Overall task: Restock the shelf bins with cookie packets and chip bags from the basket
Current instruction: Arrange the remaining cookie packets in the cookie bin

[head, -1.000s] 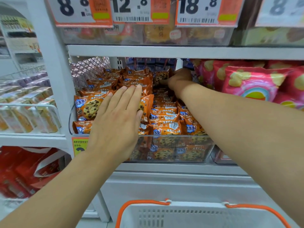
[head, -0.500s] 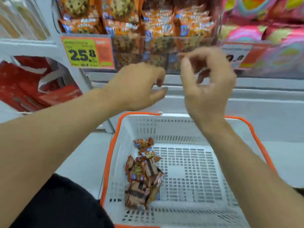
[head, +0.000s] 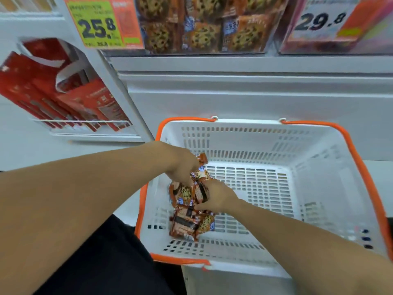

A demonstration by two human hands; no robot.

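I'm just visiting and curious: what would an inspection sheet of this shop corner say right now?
Surface: white basket with orange rim, on the floor below the shelf.
Job's things: cookie packets piled at the basket's left side; clear shelf bin above holds more.
Clutter: nothing seen.
Grips: left hand and right hand both reach into the pile, fingers curled round packets.
Cables: nothing seen.
Surroundings: price tags 25.8 and 29.8; red packages on the left rack.

Head view, steeply down, near basket [head: 265, 133]
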